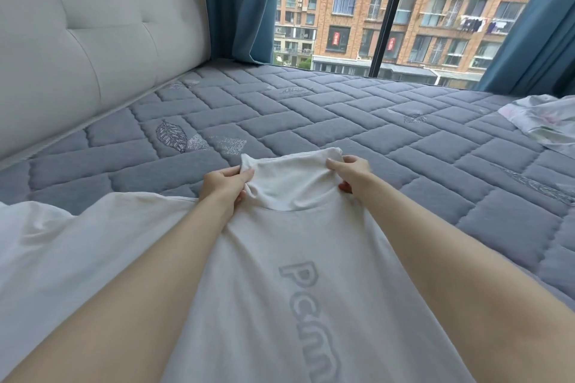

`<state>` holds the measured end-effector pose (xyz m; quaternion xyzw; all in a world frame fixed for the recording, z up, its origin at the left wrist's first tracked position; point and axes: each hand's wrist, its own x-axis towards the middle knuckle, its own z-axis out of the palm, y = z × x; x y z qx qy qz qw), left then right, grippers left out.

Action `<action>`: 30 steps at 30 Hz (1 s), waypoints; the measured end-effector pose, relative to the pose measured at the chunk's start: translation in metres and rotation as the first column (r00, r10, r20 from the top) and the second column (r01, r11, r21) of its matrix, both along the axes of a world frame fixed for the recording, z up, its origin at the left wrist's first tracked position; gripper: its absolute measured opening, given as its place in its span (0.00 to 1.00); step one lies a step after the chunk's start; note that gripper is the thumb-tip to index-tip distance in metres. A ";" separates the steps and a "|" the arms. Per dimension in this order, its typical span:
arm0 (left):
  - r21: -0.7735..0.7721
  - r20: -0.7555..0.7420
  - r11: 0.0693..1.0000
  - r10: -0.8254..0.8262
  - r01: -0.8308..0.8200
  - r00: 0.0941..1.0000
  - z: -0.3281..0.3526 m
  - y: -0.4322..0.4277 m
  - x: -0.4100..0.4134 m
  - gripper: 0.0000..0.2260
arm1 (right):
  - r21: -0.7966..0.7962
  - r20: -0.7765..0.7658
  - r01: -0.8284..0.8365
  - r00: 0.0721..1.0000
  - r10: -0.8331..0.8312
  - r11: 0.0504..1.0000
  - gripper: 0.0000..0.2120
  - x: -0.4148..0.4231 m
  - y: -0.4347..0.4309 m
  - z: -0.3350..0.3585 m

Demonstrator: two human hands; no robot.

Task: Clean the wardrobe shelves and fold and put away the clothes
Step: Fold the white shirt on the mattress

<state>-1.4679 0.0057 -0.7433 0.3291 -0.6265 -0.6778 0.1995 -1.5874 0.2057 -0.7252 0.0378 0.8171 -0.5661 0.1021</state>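
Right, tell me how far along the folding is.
Nothing folded or put away shows yet, and the wardrobe is out of view. In hand: the left hand and right hand grip the far end of a white shirt spread on the mattress. Still to do: finishing that fold, the crumpled patterned cloth at the right edge, then the shelves.

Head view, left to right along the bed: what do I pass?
Padded headboard → left hand → pinched edge of the white shirt → right hand → floral cloth at the frame's right side.
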 end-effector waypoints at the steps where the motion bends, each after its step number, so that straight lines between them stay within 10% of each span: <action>1: -0.001 -0.005 1.000 -0.003 0.003 1.000 0.000 0.000 0.001 0.12 | -0.054 0.012 0.004 1.000 -0.003 0.999 0.16 0.001 0.001 0.001; 9: 0.008 -0.153 0.996 -0.088 0.090 0.984 0.012 0.002 0.039 0.12 | -0.417 0.066 -0.138 0.981 0.182 0.898 0.15 0.051 0.035 0.054; 14: -0.197 -0.116 0.960 -0.223 0.197 0.968 0.018 0.019 0.085 0.04 | -0.052 -0.132 -0.275 0.955 0.266 0.960 0.19 0.093 0.078 0.067; 18: -0.485 0.060 0.830 -0.281 0.274 0.958 0.013 0.024 0.127 0.17 | 0.237 -0.136 -0.186 0.966 0.222 0.954 0.17 0.121 0.105 0.053; 24: -0.250 0.211 0.928 -0.225 0.275 0.951 0.024 0.048 0.146 0.06 | 0.171 0.015 0.045 0.999 -0.049 0.984 0.07 0.136 0.110 0.033; 26: -0.188 0.284 0.950 -0.191 0.250 0.940 0.024 0.062 0.140 0.22 | 0.207 0.048 -0.015 0.999 0.005 0.978 0.12 0.143 0.106 0.028; 30: -0.264 0.309 0.928 -0.177 0.264 0.934 0.018 0.073 0.137 0.15 | 0.249 -0.049 0.036 0.998 -0.025 0.968 0.13 0.149 0.104 0.020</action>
